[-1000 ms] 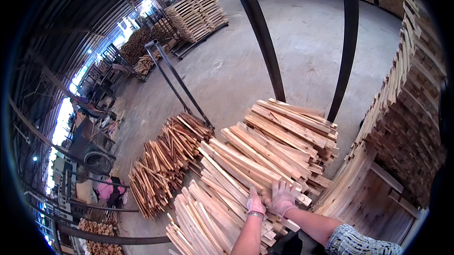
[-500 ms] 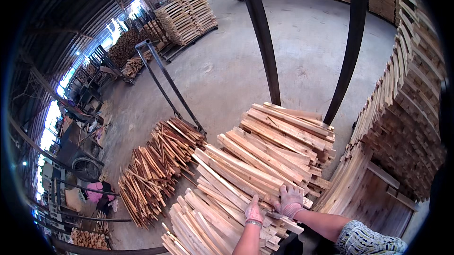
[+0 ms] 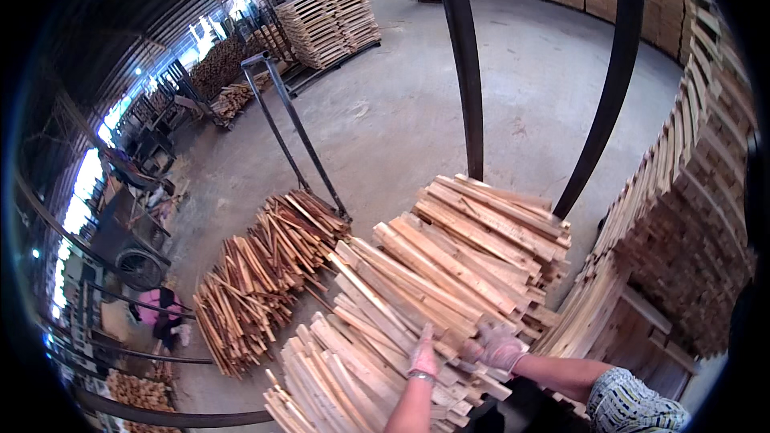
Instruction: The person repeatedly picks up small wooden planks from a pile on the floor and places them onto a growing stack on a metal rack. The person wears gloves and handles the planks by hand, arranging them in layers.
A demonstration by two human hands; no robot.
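A long heap of pale wooden slats [image 3: 457,264] lies in front of me, the pieces roughly side by side with uneven ends. My left hand [image 3: 423,355], in a pinkish glove, is set among the slats near the close end, thumb side up; its other fingers are mostly hidden behind the wood. Just to its right, my gloved right hand [image 3: 500,348] curls over the near ends of several slats, slightly blurred. A short gap with slat ends lies between the two hands.
Left of the heap lies a pile of thinner, darker sticks [image 3: 261,280] beside a metal frame [image 3: 293,112]. Two dark posts [image 3: 461,64] rise beyond the heap. A tall lumber stack [image 3: 666,208] stands close on the right. A person in pink [image 3: 156,308] is at far left, near a wheeled cart [image 3: 138,267].
The view has shifted slightly. My right hand's fingers, spread over the slat ends before, are now more bent. My left hand stays among the slats.
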